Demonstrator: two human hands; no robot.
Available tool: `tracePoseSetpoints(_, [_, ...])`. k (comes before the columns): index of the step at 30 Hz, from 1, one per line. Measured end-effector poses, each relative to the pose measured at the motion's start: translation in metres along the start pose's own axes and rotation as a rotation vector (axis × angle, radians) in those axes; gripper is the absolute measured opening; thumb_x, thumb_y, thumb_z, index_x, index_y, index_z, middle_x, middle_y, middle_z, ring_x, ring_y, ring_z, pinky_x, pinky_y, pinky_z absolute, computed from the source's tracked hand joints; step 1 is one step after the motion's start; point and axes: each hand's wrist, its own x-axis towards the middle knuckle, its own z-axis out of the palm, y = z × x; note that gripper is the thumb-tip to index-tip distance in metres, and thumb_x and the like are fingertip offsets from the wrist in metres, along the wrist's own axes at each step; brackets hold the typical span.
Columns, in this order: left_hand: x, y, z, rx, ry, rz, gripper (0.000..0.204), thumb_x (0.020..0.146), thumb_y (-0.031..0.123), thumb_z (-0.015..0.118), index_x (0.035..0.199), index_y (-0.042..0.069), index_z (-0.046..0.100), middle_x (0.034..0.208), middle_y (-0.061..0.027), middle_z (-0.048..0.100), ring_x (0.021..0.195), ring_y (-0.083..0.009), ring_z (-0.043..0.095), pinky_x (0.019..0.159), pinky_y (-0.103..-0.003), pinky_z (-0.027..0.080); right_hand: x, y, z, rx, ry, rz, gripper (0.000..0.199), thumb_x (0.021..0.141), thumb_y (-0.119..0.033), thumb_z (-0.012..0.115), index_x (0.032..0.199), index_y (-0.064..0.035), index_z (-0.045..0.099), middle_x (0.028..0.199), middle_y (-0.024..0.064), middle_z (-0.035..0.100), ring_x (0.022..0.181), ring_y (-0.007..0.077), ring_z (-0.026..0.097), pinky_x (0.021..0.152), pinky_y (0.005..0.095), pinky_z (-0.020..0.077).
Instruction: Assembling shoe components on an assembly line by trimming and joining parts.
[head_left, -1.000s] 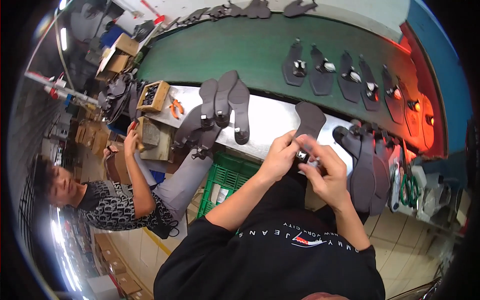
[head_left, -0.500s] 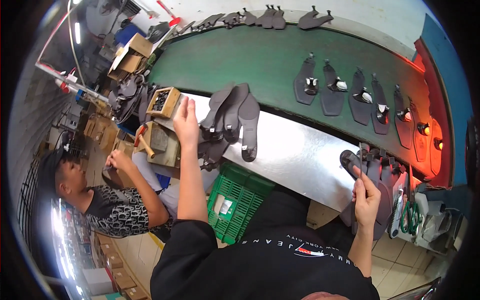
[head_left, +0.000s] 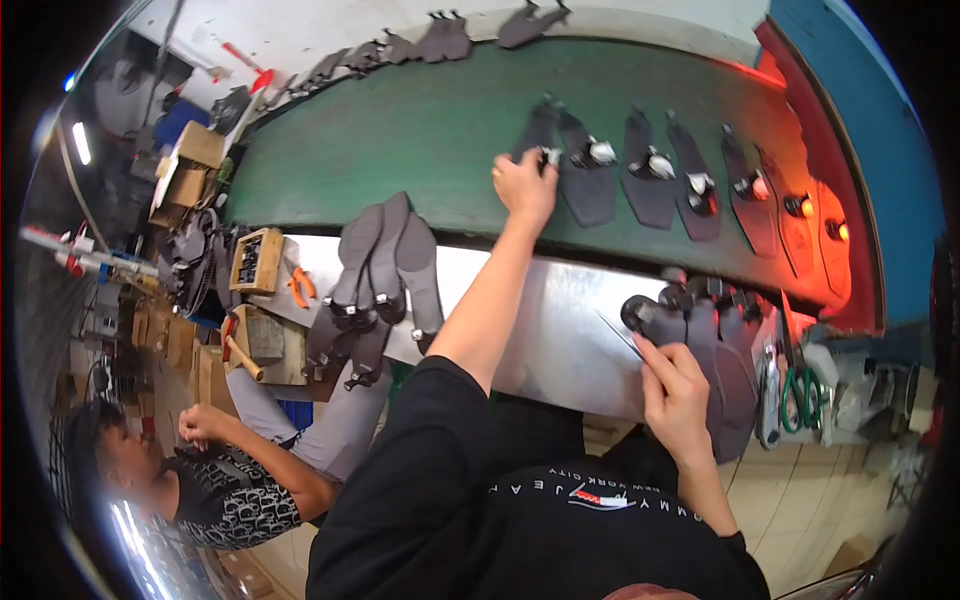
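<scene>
My left hand (head_left: 525,188) reaches over the green belt (head_left: 370,130), its fingers closed at the strap of the leftmost dark sandal (head_left: 538,130). That sandal lies on the belt, its lower part hidden behind my fingers. In my right hand (head_left: 677,395) a thin, pointed metal tool (head_left: 620,332) is pinched, its tip slanting up and left above the steel worktop (head_left: 560,300). Beside the right hand is a pile of dark soles with heels (head_left: 715,345). To the right of the gripped sandal, several more sandals with shiny straps (head_left: 648,185) lie in a row.
Dark sandals (head_left: 415,265) overlap on the worktop's left part. Beyond them are orange-handled pliers (head_left: 300,284), a wooden box of small parts (head_left: 257,260) and a hammer (head_left: 240,350). Green scissors (head_left: 800,392) hang at the right. A co-worker (head_left: 240,480) sits at the left.
My left hand has gone from upright beside the sandal pile to the leftmost sandal on the belt. The metal tool has tipped leftward in my right hand. The whole view has shifted.
</scene>
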Motion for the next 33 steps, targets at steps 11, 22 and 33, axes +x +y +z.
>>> tracePoseSetpoints(11, [-0.056, 0.013, -0.124, -1.385, -0.184, -0.401, 0.030, 0.083, 0.005, 0.064, 0.112, -0.003, 0.058, 0.102, -0.0063, 0.062, 0.093, -0.0147, 0.059, 0.078, -0.026, 0.049, 0.009, 0.035, -0.028, -0.321, 0.232, -0.079, 0.011, 0.076, -0.004, 0.064, 0.086, -0.0068, 0.062, 0.085, 0.0069, 0.060, 0.076, 0.0285, 0.058, 0.065, 0.0383, 0.0451])
tracePoseSetpoints(22, [-0.218, 0.056, -0.200, -1.669, -0.808, -0.564, 0.029, 0.079, 0.001, 0.069, 0.107, 0.004, 0.061, 0.106, -0.0032, 0.064, 0.097, -0.0145, 0.059, 0.090, -0.032, 0.047, -0.014, -0.009, -0.021, 0.982, 0.027, 0.127, 0.045, 0.085, -0.031, 0.066, 0.113, 0.0025, 0.057, 0.120, 0.0141, 0.057, 0.112, 0.0232, 0.054, 0.094, 0.0380, 0.0412])
tracePoseSetpoints(33, [-0.241, 0.040, -0.206, -1.651, -0.835, -0.425, 0.029, 0.083, -0.002, 0.062, 0.112, 0.001, 0.060, 0.119, -0.0130, 0.059, 0.102, -0.0178, 0.059, 0.088, -0.029, 0.049, -0.026, -0.042, -0.052, 0.859, 0.010, -0.001, 0.051, 0.062, -0.006, 0.078, 0.098, -0.0067, 0.042, 0.099, 0.0040, 0.045, 0.082, 0.0108, 0.043, 0.076, 0.0226, 0.0356])
